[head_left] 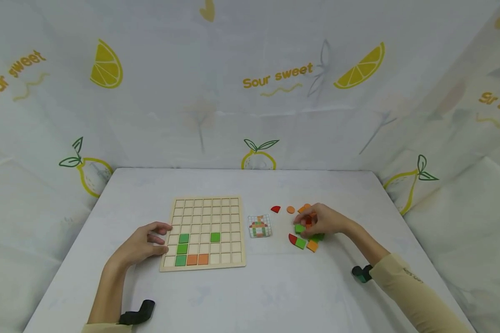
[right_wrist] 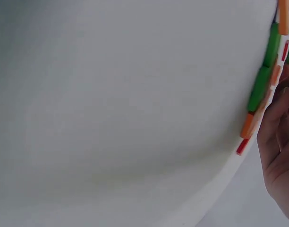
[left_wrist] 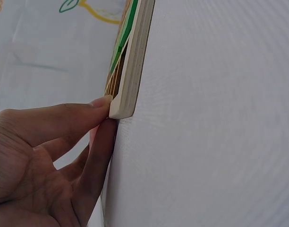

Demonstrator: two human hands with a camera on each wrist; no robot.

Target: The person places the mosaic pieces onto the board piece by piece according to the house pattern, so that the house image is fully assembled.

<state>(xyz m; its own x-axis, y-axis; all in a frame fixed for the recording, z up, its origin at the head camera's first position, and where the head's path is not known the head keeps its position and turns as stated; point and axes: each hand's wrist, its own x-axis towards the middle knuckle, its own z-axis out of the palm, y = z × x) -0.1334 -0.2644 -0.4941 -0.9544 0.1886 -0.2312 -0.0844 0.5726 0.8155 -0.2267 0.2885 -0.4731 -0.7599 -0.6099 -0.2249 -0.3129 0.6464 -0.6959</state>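
Observation:
A light wooden grid board (head_left: 202,270) lies flat, with several green and orange square tiles set in its lower left squares. My left hand (head_left: 137,243) is at the board's left edge, its thumb and fingertips touching the rim; the left wrist view shows the thumb (left_wrist: 73,120) at a corner. My right hand (head_left: 322,218) is over the loose pile, pinching a green tile (head_left: 299,229) between thumb and fingers. The right wrist view catches this hand (right_wrist: 279,142) only at its edge, beside green tiles (right_wrist: 259,90) and orange ones. The hand hides part of the pile.
Between board and pile lies a small pattern card (head_left: 259,226). Around the pile are a red quarter-round piece (head_left: 276,209), an orange disc (head_left: 290,210), an orange square (head_left: 312,246) and another green tile (head_left: 301,243). A white cloth covers the table.

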